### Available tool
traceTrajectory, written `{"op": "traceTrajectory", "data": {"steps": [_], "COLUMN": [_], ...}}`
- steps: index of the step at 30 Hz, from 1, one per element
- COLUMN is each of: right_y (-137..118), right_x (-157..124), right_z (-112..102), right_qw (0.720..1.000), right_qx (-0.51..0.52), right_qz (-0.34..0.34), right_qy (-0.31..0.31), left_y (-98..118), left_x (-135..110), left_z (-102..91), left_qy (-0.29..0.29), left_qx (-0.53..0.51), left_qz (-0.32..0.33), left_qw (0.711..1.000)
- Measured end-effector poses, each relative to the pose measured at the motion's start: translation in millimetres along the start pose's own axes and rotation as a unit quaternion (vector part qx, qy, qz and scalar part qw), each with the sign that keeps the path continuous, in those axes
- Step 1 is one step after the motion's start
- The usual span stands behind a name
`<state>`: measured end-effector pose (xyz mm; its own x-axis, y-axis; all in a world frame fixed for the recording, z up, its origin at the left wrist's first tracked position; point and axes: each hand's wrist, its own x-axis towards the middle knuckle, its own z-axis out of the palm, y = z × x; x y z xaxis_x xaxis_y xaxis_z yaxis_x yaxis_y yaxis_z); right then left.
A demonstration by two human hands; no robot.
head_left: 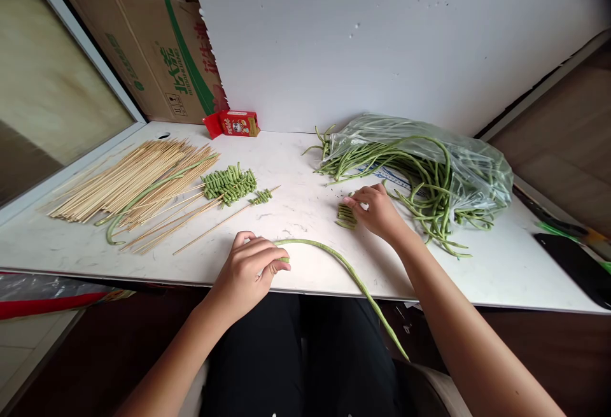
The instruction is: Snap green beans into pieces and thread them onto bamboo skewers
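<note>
My left hand (251,268) is closed on a long green bean (341,261), near the table's front edge. A short green end shows between its thumb and forefinger; the rest of the bean curves right and hangs over the edge. My right hand (377,212), fingers pinched together, is at a small row of cut bean pieces (345,218). Its fingertips touch the row and partly hide it. To the left lie skewers threaded with bean pieces (230,183), bunched together. Another skewer (222,221) with a few pieces (261,197) lies just in front of them.
Many bare bamboo skewers (128,178) are spread at the left, with a long bean (143,195) across them. A clear plastic bag (477,156) of long beans (405,156) lies at the right. Behind are a red box (241,123) and a carton (143,54). A black object (573,264) lies far right.
</note>
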<state>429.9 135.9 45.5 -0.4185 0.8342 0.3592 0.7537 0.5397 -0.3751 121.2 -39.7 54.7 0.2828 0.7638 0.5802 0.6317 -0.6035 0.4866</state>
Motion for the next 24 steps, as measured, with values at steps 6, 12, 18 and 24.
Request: {"op": "traceTrajectory", "data": {"steps": [6, 12, 18, 24], "right_y": [-37.0, -78.5, -114.3, -152.9], "right_x": [-34.0, -63.2, -78.9, -87.8], "right_z": [-27.3, -22.1, -26.9, -25.6], "right_qw": [0.923, 0.747, 0.803, 0.884], "right_qx": [0.351, 0.621, 0.548, 0.418], "right_qz": [0.159, 0.230, 0.206, 0.126], "right_qy": [0.004, -0.055, -0.114, -0.166], "left_y": [-0.9, 1.5, 10.7, 21.2], "left_x": [-1.9, -4.6, -4.8, -3.7], "left_z": [4.9, 11.3, 12.4, 16.7], "left_qy": [0.021, 0.040, 0.047, 0.020], "left_qx": [-0.026, -0.066, -0.032, -0.025], "left_qz": [0.013, 0.034, 0.000, 0.030], "left_qw": [0.999, 0.996, 0.998, 0.999]}}
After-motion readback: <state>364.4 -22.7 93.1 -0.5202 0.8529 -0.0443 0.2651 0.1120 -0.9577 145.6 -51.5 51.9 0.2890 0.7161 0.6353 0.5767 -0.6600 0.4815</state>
